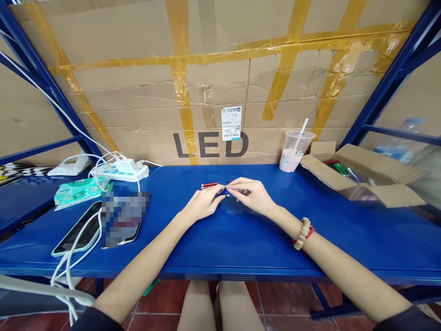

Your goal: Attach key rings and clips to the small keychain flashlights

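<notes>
My left hand (pixel 205 201) and my right hand (pixel 254 195) meet fingertip to fingertip over the middle of the blue table (pixel 275 243). Both are closed in a pinch. By the left thumb and forefinger shows a small shiny blue piece with a metallic end (pixel 223 191); whether it is gripped or lies beneath the fingers, I cannot tell. A slim red metallic tube (pixel 209 185) lies just beyond the left knuckles. Under the right fingers, small dark, shiny pieces (pixel 245 192) show in part. What sits between the fingertips is too small to name.
On the right stand a plastic cup with straw (pixel 292 154) and an open cardboard box (pixel 330 179) holding coloured tubes. At left are a phone (pixel 81 232), a partly blurred-out device (pixel 126 220), white cables, a power strip (pixel 124 171) and a tissue pack (pixel 81 191). Cardboard (pixel 138 110) closes the back.
</notes>
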{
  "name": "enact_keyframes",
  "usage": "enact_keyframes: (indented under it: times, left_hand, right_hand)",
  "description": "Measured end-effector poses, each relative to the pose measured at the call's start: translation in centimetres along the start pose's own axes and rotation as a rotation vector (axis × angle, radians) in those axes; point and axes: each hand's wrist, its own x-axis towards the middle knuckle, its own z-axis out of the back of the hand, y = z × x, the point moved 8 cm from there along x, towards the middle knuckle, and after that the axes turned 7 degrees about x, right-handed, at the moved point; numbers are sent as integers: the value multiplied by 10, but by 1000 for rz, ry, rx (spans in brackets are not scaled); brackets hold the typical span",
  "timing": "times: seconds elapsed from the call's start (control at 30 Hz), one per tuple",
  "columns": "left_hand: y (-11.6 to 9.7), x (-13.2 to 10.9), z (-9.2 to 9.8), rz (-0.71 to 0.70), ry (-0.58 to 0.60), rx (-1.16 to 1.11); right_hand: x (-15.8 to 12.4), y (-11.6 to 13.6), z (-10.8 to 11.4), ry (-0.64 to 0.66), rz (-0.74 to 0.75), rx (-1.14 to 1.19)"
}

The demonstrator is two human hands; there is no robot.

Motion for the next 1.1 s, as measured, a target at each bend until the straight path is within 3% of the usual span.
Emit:
enact_keyframes:
  times: [0.13,0.33,0.57,0.67,1.1]
  left_hand:
    - [2,0,-1,32,39,-14]
    - [4,1,5,91,18,48]
    - [4,0,5,84,39,92]
    - [5,0,6,84,26,106]
    - [4,-1,6,90,17,121]
  right_hand:
    - [1,1,-2,49,-63,-60]
    - [3,-11,34,-160,-156,-347]
    - [-1,-40,21,156,-298,-559]
    - [-3,-47,15,236,-339,-584]
    - [-5,-49,17,206,-410,-523]
